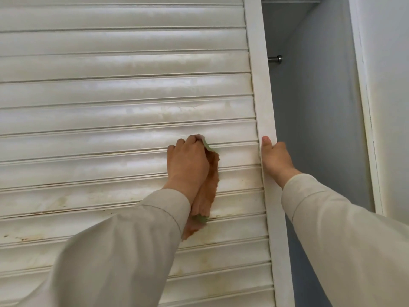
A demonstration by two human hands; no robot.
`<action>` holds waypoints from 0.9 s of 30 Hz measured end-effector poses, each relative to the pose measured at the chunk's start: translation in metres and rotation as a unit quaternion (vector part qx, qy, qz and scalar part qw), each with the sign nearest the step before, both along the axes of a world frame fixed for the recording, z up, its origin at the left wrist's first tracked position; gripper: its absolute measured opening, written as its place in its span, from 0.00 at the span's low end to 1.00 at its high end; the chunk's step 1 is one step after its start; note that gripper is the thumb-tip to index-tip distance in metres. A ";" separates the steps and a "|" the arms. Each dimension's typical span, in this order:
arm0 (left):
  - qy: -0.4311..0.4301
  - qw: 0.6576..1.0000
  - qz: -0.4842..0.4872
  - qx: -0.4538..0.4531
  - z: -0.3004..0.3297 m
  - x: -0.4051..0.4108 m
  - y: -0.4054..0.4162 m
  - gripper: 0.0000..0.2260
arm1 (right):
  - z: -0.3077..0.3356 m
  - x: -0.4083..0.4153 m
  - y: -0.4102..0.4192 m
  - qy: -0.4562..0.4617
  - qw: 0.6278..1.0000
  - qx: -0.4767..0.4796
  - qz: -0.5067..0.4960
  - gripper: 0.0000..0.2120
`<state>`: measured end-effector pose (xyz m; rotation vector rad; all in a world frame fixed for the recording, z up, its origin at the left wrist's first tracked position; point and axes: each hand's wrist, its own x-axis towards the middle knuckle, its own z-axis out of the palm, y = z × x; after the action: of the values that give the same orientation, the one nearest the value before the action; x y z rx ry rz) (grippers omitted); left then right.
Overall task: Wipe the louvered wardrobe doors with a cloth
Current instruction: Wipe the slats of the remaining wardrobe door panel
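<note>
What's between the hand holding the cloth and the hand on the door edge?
In the head view, only bare louvered slats and the door's frame strip lie between the left hand with the cloth and the right hand.

I am at a built-in wardrobe in a home, likely a bedroom. In front of me stands a white louvered door [124,103], its lower slats stained yellow-brown. Past its open edge I see the pale grey closet interior [314,111] with a metal hanging rail [275,58] and a shelf [290,1] above.
</note>
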<state>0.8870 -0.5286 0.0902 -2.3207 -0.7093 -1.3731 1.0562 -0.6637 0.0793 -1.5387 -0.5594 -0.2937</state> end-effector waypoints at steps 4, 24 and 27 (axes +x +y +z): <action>0.037 0.999 -0.035 0.007 0.005 0.012 -0.019 0.13 | 0.000 0.004 0.000 -0.004 1.000 0.003 -0.001 0.30; -0.042 0.996 0.046 -0.068 -0.002 -0.119 0.111 0.11 | 0.011 -0.051 0.032 0.028 0.946 -0.087 -0.310 0.31; -0.026 0.998 0.020 -0.056 0.003 -0.115 0.098 0.16 | 0.031 -0.103 0.062 -0.142 0.940 -0.102 -0.292 0.30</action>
<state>0.7720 -0.4309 0.0934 -2.3491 -0.8648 -1.4132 0.9530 -0.6017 0.1103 -1.8602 -0.3476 -0.9484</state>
